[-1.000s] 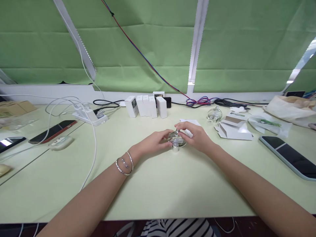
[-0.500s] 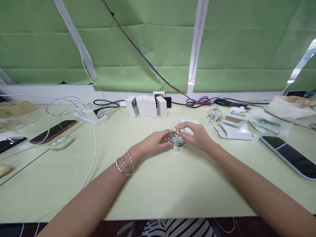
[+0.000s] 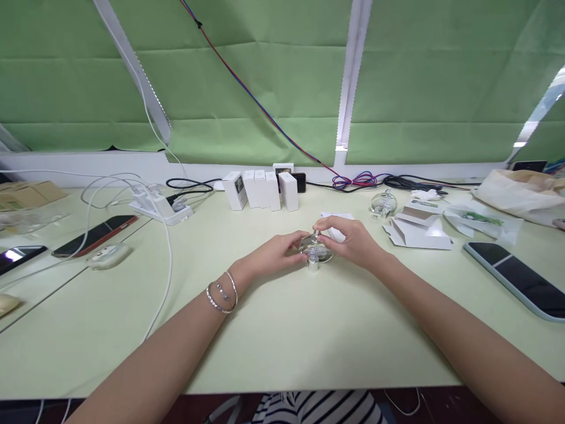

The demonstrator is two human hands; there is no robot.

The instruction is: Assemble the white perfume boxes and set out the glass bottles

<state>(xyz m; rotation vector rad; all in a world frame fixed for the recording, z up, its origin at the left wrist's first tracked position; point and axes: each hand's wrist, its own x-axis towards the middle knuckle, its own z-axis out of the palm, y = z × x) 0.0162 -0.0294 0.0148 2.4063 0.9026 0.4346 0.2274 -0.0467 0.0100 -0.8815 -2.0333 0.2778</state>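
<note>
A small round clear glass bottle [image 3: 321,254], which looks like a perfume bottle, stands on the table between my hands. My left hand [image 3: 282,253] is closed on its left side, thumb at the front and fingers around the edge. The thumb and index finger of my right hand [image 3: 346,240] pinch the narrow neck at its top. In front of the bottle stands a short clear cylinder [image 3: 313,265], perhaps a cap; whether it is attached cannot be made out. Behind my right hand lies a flat white paper or box [image 3: 336,234], partly covered.
Several white boxes [image 3: 260,191] stand at the back. Another round glass bottle [image 3: 383,204], an opened white carton [image 3: 419,232] and a phone [image 3: 516,277] lie to the right. On the left are a power strip [image 3: 161,212], a white cable [image 3: 170,265] and a phone in a red case [image 3: 97,235].
</note>
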